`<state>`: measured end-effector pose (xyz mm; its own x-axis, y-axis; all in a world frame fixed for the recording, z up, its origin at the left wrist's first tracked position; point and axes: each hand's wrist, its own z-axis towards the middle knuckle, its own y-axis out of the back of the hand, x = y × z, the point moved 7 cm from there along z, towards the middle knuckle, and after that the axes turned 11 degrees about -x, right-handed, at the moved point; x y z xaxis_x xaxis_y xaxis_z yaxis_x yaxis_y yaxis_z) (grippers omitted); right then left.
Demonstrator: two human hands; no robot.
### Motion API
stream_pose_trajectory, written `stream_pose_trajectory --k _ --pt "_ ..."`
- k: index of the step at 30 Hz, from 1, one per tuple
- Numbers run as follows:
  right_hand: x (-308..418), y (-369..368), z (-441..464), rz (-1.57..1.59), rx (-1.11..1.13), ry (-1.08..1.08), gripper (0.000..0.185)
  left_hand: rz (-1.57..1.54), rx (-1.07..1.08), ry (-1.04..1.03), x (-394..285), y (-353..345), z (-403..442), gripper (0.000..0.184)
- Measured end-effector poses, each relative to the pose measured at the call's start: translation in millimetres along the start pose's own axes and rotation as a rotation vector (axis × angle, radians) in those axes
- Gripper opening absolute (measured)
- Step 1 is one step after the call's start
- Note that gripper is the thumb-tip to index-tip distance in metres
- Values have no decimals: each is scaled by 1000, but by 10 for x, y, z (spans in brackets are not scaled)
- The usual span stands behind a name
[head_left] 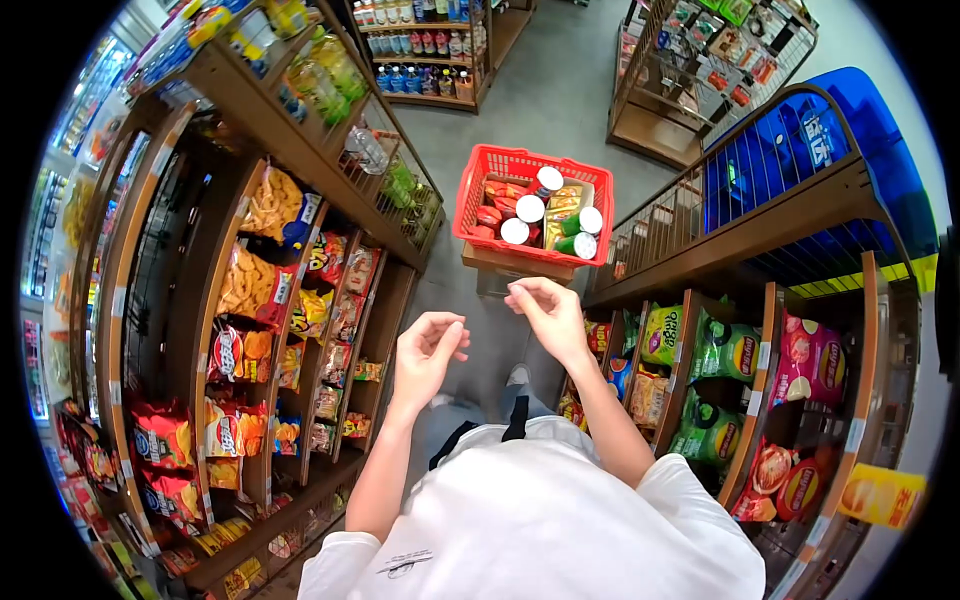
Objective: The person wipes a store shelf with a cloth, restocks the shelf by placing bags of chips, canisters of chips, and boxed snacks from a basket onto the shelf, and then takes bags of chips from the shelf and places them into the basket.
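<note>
My left hand [430,360] is raised in the aisle, fingers loosely curled and a little apart, with nothing visible in it. Across from it, my right hand [550,318] is half curled, its thumb near the fingertips, and also looks empty. Just beyond my right hand is a red plastic basket [463,205] on top of a cardboard box [500,262]. Inside are several cans with white lids [530,208], some red packages [489,216] and yellow packs [565,197] in an open carton. Neither hand touches the basket.
Snack shelves [290,300] flank the left, with bagged chips. Shelves on the right hold green chip bags [722,345] and pink ones [810,360], below blue packaging [780,140]. Drink shelves [425,50] and a wire rack [700,75] stand farther ahead on the grey floor [545,70].
</note>
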<state>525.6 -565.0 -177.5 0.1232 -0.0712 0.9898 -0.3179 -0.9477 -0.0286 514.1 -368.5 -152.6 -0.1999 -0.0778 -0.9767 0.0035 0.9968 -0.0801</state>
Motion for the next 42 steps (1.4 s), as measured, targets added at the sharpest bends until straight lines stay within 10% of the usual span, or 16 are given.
stream_pose_trajectory --k 16,32,42 --pt "-1366 766 1134 -449 -361 -179 21 303 430 217 1046 -883 1800 39" --pt "-1768 939 2980 -639 -480 -253 37 931 402 -442 1549 -1985 3489 54" --pt "-2525 932 3327 -489 -386 -351 63 1029 462 -487 2022 -2495 3865 76"
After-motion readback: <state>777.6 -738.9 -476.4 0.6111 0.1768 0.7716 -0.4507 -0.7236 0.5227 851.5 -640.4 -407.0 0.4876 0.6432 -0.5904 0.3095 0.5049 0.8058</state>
